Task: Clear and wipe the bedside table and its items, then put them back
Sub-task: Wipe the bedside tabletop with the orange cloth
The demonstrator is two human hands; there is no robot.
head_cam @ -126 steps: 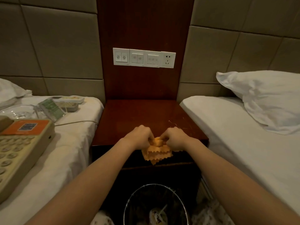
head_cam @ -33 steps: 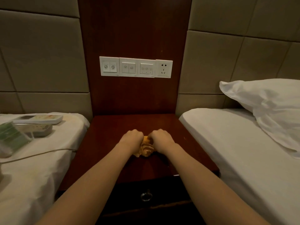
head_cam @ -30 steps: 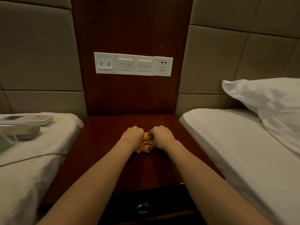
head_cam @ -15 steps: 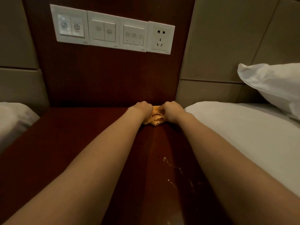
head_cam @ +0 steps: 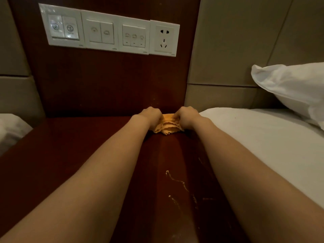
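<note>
A bunched orange cloth (head_cam: 166, 126) lies at the back of the dark red bedside table (head_cam: 57, 155), close to the wooden wall panel and right of centre. My left hand (head_cam: 151, 114) grips its left side and my right hand (head_cam: 186, 115) grips its right side, knuckles up. The cloth touches the table top. A pale scratchy streak (head_cam: 177, 181) marks the table nearer to me, between my forearms.
A white switch and socket panel (head_cam: 108, 31) is on the wooden wall above the table. A white bed (head_cam: 263, 137) with a pillow (head_cam: 294, 86) borders the table on the right. Another white bed's corner (head_cam: 10, 130) shows at the left.
Both hands have pushed the cloth from the table's front edge to its back, near the wall. My head has moved in close, so the items on the left bed have left the view.
</note>
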